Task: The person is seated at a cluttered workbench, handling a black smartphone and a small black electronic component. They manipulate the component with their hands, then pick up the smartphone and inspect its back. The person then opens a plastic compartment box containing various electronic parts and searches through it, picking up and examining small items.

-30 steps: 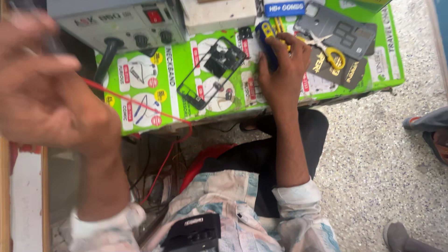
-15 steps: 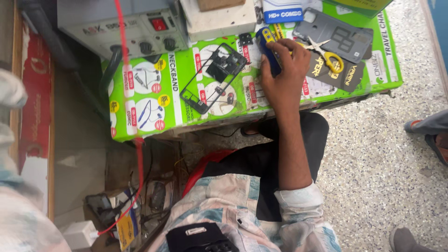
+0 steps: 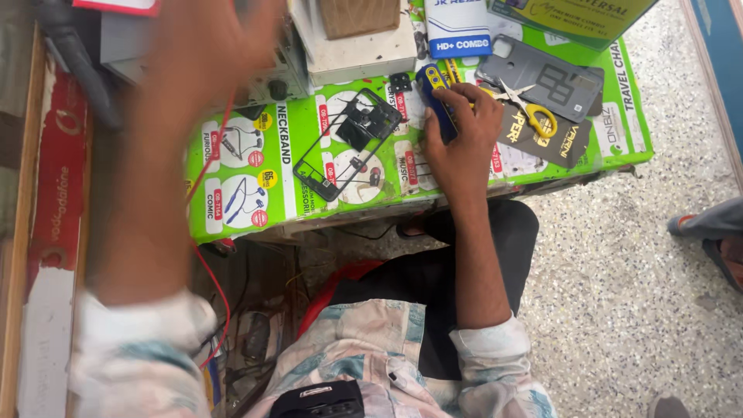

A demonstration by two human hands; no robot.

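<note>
My right hand [image 3: 464,135] rests on a row of green printed boxes [image 3: 232,213] and grips a blue phone-like device [image 3: 430,91] with yellow parts at its top. Just left of it lies a black phone frame [image 3: 348,143] with broken pieces inside. My left hand [image 3: 193,54] is raised and blurred at the upper left, over grey equipment. A thin red wire [image 3: 203,263] runs from it down past the boxes' front edge. The fingers seem closed on the wire.
Yellow-handled scissors [image 3: 534,112] lie on a grey phone back cover [image 3: 553,81] right of my right hand. A white box [image 3: 364,50] stands behind. Tangled cables sit under the bench. Another person's foot [image 3: 708,224] is on the speckled floor at right.
My left arm has swung back into view from the left and risen toward the grey equipment, taking the red wire with it. My right hand has stayed on the blue device.
</note>
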